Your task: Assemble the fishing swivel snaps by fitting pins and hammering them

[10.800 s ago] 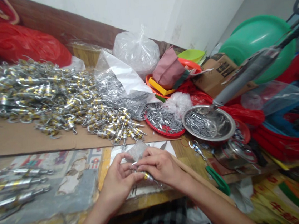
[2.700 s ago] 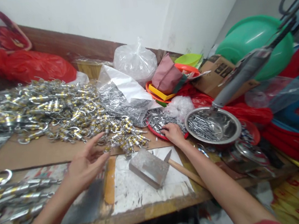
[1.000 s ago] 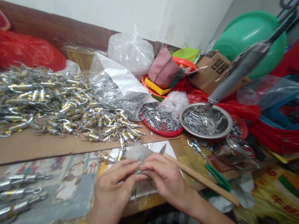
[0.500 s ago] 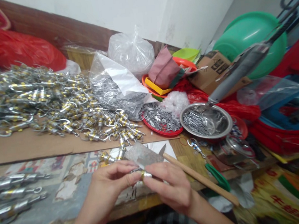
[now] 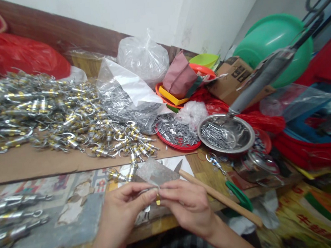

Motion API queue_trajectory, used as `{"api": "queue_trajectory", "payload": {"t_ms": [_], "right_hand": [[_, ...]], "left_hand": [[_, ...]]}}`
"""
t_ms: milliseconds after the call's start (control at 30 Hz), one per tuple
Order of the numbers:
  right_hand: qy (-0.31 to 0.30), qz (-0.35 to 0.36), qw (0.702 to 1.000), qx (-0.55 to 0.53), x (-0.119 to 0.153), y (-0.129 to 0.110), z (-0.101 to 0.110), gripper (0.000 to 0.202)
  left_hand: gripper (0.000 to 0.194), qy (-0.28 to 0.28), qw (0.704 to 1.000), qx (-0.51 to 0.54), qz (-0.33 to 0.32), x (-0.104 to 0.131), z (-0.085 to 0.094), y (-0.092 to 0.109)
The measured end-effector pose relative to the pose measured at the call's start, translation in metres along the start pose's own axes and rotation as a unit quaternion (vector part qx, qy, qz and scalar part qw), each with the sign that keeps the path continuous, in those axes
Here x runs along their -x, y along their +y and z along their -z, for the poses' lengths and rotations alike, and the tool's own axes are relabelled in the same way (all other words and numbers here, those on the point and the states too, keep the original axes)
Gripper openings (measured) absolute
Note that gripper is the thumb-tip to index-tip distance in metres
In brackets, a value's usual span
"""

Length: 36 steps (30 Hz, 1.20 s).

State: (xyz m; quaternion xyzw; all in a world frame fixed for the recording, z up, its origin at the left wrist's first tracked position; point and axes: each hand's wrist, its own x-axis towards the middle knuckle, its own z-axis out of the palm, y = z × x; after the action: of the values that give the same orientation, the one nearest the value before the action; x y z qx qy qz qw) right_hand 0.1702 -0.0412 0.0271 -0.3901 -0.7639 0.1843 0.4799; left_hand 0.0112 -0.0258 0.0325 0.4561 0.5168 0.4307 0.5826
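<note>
My left hand [image 5: 123,208] and my right hand [image 5: 189,205] meet at the front edge of the bench, fingers closed in a pinch. Between them they grip a small silver-and-gold metal fitting [image 5: 158,200], mostly covered by the fingertips. Just behind the hands lies a grey flat block [image 5: 159,171]. A wooden-handled tool [image 5: 221,197] with a pointed metal head rests to the right, its handle jutting past the bench edge. Silver-and-gold fittings with hooks [image 5: 62,112] form a big heap at the back left.
Larger metal fittings [image 5: 11,217] lie at the left. Behind are a plastic bag of metal parts [image 5: 127,104], a red plate [image 5: 183,147] of small clips and a steel bowl [image 5: 252,140] of metal pins. Green-handled pliers or scissors [image 5: 241,197] lie at the right edge.
The fitting has turned between my fingers, so its gold part now points downward. My right fingers have closed nearer to my left ones. The view has shifted slightly.
</note>
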Motion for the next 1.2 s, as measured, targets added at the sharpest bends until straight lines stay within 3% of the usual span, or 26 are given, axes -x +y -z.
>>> {"api": "queue_trajectory", "payload": {"t_ms": [67, 200, 300, 400, 433, 500, 633, 800, 1000, 1100, 1200], "right_hand": [[0.003, -0.053, 0.998, -0.015, 0.002, -0.002, -0.001, 0.017], [-0.006, -0.148, 0.989, -0.014, 0.004, -0.005, 0.000, 0.015], [-0.112, -0.177, 0.978, -0.014, -0.009, 0.003, 0.011, 0.014], [-0.187, -0.185, 0.955, 0.135, -0.037, 0.033, 0.033, 0.013], [-0.142, -0.198, 0.934, 0.262, -0.048, 0.048, 0.041, 0.015], [-0.114, -0.217, 0.909, 0.337, -0.068, 0.081, 0.055, 0.024], [-0.149, -0.243, 0.875, 0.392, -0.091, 0.132, 0.062, 0.026], [-0.154, -0.236, 0.885, 0.371, -0.100, 0.152, 0.058, 0.028], [-0.072, -0.232, 0.930, 0.276, -0.097, 0.139, 0.062, 0.026], [-0.061, -0.224, 0.952, 0.201, -0.085, 0.105, 0.051, 0.023], [-0.098, -0.193, 0.971, 0.103, -0.066, 0.062, 0.034, 0.012]], "left_hand": [[0.025, 0.024, 0.999, 0.028, 0.023, 0.003, -0.006, -0.005], [0.063, -0.007, 0.996, 0.086, 0.006, 0.010, -0.010, -0.012], [0.069, 0.006, 0.996, 0.093, -0.007, 0.011, -0.008, -0.019], [0.071, 0.013, 0.995, 0.094, -0.006, 0.008, -0.007, -0.022], [0.072, 0.007, 0.995, 0.098, -0.006, 0.006, -0.007, -0.023], [0.072, -0.013, 0.994, 0.105, -0.005, 0.003, -0.009, -0.021], [0.071, -0.047, 0.993, 0.111, -0.002, -0.001, -0.011, -0.017], [0.072, -0.059, 0.992, 0.109, 0.008, -0.003, -0.009, -0.018], [0.075, -0.048, 0.988, 0.146, 0.018, -0.005, -0.007, -0.022], [0.074, -0.043, 0.985, 0.164, 0.013, -0.006, -0.009, -0.023], [0.074, -0.027, 0.982, 0.189, 0.002, -0.006, -0.011, -0.025]]}}
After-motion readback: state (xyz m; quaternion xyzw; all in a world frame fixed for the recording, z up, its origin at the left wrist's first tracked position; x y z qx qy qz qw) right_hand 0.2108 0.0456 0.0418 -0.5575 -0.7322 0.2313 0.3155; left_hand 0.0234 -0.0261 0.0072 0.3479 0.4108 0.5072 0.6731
